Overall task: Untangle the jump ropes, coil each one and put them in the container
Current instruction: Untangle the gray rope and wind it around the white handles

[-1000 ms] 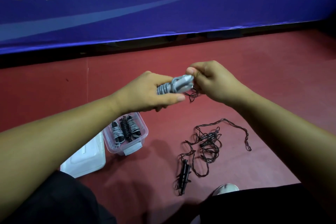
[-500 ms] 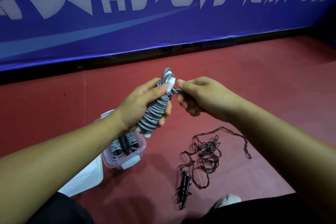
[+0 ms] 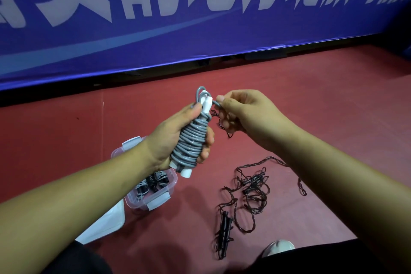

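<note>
My left hand (image 3: 178, 135) grips a grey jump rope (image 3: 191, 140) coiled tightly round its white handles, held nearly upright above the floor. My right hand (image 3: 242, 115) pinches the grey rope's loose end beside the top handle; thin dark cord also dangles under its fingers. A clear plastic container (image 3: 155, 201) stands on the red floor below my left wrist, with several coiled ropes inside. A tangled black jump rope (image 3: 249, 196) lies on the floor to the right of the container, its black handles (image 3: 224, 231) nearest me.
The container's white lid (image 3: 104, 222) lies on the floor to its left, partly under my left forearm. A blue banner wall (image 3: 200, 18) runs across the back. A white shoe tip (image 3: 279, 248) shows at the bottom edge, close to the black handles.
The grey coil has turned from lying sideways to standing nearly upright in my left hand. My right hand has kept its pinch on the rope end near the top handle.
</note>
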A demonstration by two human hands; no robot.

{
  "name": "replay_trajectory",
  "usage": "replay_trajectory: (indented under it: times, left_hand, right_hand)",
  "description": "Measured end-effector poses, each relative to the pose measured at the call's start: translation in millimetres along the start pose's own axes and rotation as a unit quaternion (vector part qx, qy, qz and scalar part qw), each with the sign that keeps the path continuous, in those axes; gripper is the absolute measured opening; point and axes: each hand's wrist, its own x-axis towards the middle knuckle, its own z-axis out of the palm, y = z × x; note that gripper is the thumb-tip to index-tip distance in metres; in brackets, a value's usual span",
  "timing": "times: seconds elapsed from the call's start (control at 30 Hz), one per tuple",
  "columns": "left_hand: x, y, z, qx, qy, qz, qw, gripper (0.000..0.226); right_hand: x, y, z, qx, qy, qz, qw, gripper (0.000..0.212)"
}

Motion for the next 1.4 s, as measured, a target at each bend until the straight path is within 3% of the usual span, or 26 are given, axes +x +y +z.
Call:
replay_trajectory:
  times: [0.13,0.3,0.43,0.6,0.83,0.9,1.07,1.4]
  left_hand:
    - [0.2,-3.6,-0.4,0.018,0.021,0.008,1.000,0.033]
    - [-1.1,-1.4,3.0,0.052,0.007,0.033,0.998,0.030]
    - [-0.6,2.4,4.0,0.032,-0.004,0.034,0.999,0.020]
    - [-1.8,4.7,1.9,0.028,-0.001,0.048,0.998,0.019]
    - [-4.5,7.2,0.9,0.044,0.010,0.047,0.998,0.021]
    - [-4.5,7.5,0.5,0.052,0.015,0.052,0.997,0.023]
    - [-4.7,8.8,-2.6,0.058,0.018,0.055,0.997,0.028]
    - [-4.7,11.3,-5.4,0.115,0.047,0.078,0.989,0.022]
  right_hand:
    - [1.6,2.0,-3.4,0.014,-0.008,0.031,0.999,0.027]
    - [3.6,-3.2,-4.0,0.145,-0.009,0.085,0.986,0.014]
    - [5.1,-6.6,-0.4,0.288,0.019,0.080,0.954,0.008]
    - [3.8,-7.5,-1.4,0.354,0.006,0.036,0.934,0.008]
    - [6.9,-3.1,-0.5,0.292,0.015,-0.035,0.956,0.020]
    - [6.5,-2.8,-2.3,0.227,0.011,-0.053,0.972,0.008]
    - [1.9,-5.0,-8.8,0.065,-0.011,-0.100,0.993,0.017]
    - [1.2,-3.3,-5.9,0.033,-0.015,-0.100,0.994,0.006]
